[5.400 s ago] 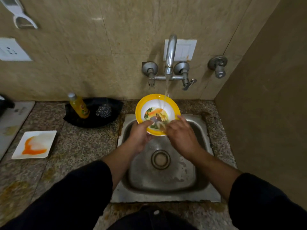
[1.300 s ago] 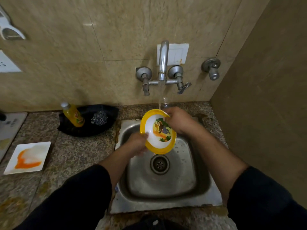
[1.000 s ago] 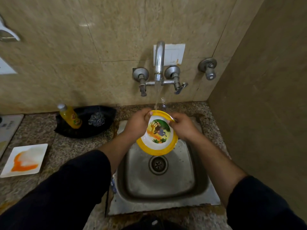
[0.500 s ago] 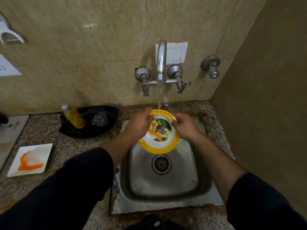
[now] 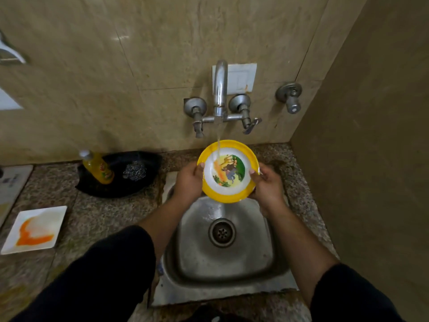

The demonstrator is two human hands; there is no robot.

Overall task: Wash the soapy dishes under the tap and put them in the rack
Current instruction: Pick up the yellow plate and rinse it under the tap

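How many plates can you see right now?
2. A yellow-rimmed plate is held by the left hand and right hand under the tap; a white square plate lies on the counter, far left.

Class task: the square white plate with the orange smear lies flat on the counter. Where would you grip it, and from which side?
Grip the square white plate by its right rim, the edge nearest the left hand. It lies flat on the granite counter, so slip fingers under the raised rim, thumb on top.

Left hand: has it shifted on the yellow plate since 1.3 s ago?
Yes. The left hand has gone from the plate's lower left rim, toward the sink drain, up to its left edge, nearer the tap.
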